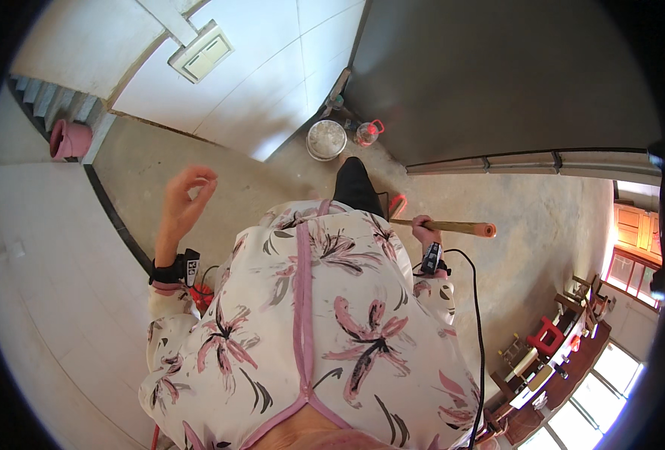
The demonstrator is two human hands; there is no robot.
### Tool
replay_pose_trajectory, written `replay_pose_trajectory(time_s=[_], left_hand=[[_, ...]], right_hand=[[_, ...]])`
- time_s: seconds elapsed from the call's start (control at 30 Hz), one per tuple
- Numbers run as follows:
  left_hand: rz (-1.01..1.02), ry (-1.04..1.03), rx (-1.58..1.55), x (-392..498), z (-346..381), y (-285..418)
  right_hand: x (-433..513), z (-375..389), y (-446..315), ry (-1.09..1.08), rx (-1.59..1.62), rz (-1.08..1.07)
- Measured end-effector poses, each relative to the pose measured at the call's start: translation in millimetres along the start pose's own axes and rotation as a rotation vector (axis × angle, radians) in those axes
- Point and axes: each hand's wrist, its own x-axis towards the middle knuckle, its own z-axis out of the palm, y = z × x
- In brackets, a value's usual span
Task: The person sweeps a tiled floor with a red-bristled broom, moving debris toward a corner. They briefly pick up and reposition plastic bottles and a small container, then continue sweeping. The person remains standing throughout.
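My right hand (424, 230) grips a bamboo or wooden pole (461, 226), held roughly level with its round cut end pointing right. Past my hand, the pole's other end runs behind my clothing. A small red-edged object (398, 206) shows near it, too covered to identify. On the left, my left hand (189, 197) is raised over the concrete floor, slightly blurred. Its fingers curl, with a gap to the thumb and nothing held. Both wrists carry strapped devices, and a black cable (480, 337) hangs by my right arm.
A round whitish bucket (326, 140) and a clear plastic jug with a red handle (368, 134) stand in the corner, beside a large dark panel (496, 79). Leftward, a pink bucket (71, 139) sits by concrete stairs (56, 104). A red stool (547, 336) is among furniture at right.
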Motion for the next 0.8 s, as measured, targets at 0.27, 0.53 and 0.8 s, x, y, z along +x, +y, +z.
replay_pose_trajectory(time_s=[0.27,0.53,0.8], left_hand=[[-0.015,-0.077,0.041,9.3,15.3,-6.7],[-0.017,-0.14,0.095,34.0,25.7,-22.0],[0.037,-0.298,0.159,61.6,39.0,-6.7]], right_hand=[[-28.4,3.4,8.7,-0.054,-0.056,0.14],[-23.9,7.8,13.0,-0.042,0.001,0.097],[-17.5,29.3,-0.2,-0.126,-0.025,0.236]])
